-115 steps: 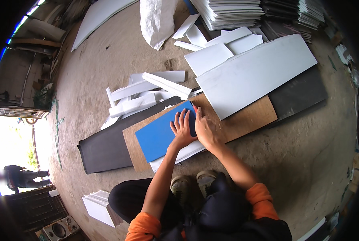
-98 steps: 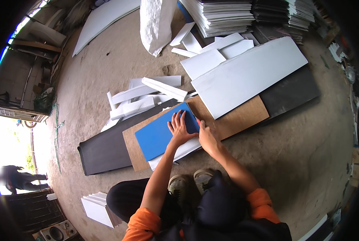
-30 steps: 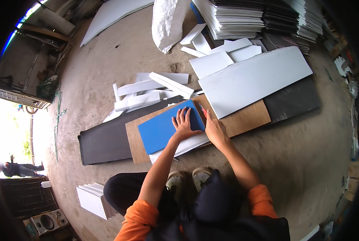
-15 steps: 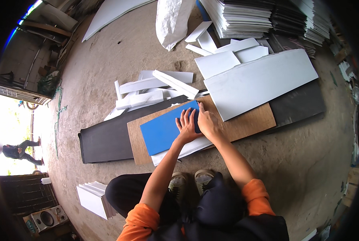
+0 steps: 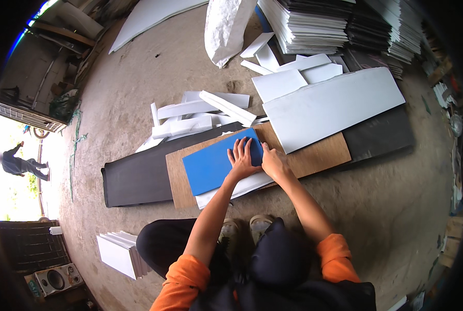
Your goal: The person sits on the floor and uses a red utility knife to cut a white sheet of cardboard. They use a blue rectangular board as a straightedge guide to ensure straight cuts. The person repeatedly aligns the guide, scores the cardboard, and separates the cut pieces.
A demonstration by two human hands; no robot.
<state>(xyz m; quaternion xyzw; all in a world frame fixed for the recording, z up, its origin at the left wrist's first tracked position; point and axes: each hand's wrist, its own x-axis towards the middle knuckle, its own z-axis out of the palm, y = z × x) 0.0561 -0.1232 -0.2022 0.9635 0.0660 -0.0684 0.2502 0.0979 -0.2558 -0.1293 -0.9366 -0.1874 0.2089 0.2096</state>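
A blue rectangular board [image 5: 210, 167] lies over a white foam sheet [image 5: 236, 191], whose edge shows along the near side. Both rest on a brown wooden board [image 5: 319, 155]. My left hand [image 5: 241, 161] lies with fingers spread on the blue board near its right end, pressing it flat. Just beside that right edge, my right hand [image 5: 275, 163] is closed, its fingertips close to the edge. Whatever it grips is hidden by the fingers. A large white sheet [image 5: 335, 109] overlaps the wooden board on the right.
Black sheeting [image 5: 133, 181] lies under the wooden board. White offcut strips [image 5: 184, 124] are heaped beyond it. Stacked white sheets [image 5: 314, 28] and a white sack [image 5: 223, 31] stand at the back. Cut white pieces [image 5: 120, 254] sit by my left knee. A person [image 5: 21, 163] is at the far-left doorway.
My right hand has slid toward me along the blue board's right edge. My left hand stays spread on the board. The person in the doorway has changed posture.
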